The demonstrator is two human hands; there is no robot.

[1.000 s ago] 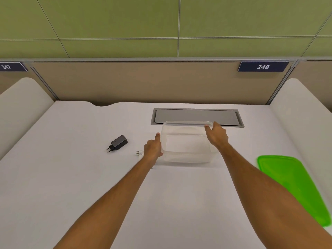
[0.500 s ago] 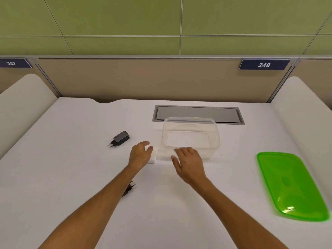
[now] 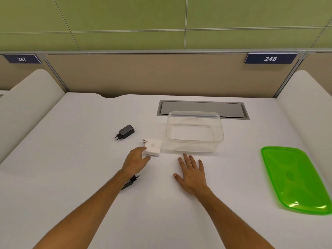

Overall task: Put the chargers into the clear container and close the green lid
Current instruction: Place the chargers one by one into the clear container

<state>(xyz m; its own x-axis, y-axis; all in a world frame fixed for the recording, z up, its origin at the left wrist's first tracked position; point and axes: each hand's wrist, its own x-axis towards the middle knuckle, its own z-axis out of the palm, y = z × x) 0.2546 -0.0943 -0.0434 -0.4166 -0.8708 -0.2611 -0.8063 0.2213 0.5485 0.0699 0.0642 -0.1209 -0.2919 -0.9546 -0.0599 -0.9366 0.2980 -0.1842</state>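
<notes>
- White charger (image 3: 152, 147): flat on the desk (image 3: 71, 159), prongs pointing away, just beyond the left hand (image 3: 135, 161) and just beside the near-left corner of the clear container (image 3: 195, 132).
- Best pinched across its two side faces, lifted level over the rim and set down inside, not dropped.
- Left hand: fingers loosely curled, thumb and fingertips touching the charger's near edge; not yet closed around it, by the look.
- Right hand (image 3: 193, 172): spread flat, palm down on the desk, holding nothing, just short of the container's near wall.
- Black charger (image 3: 125, 131): farther out, beyond and left of the left hand.
- Another black charger (image 3: 132, 181): partly hidden under the left wrist.
- Green lid (image 3: 294, 178): off, well to the right of the right hand.
</notes>
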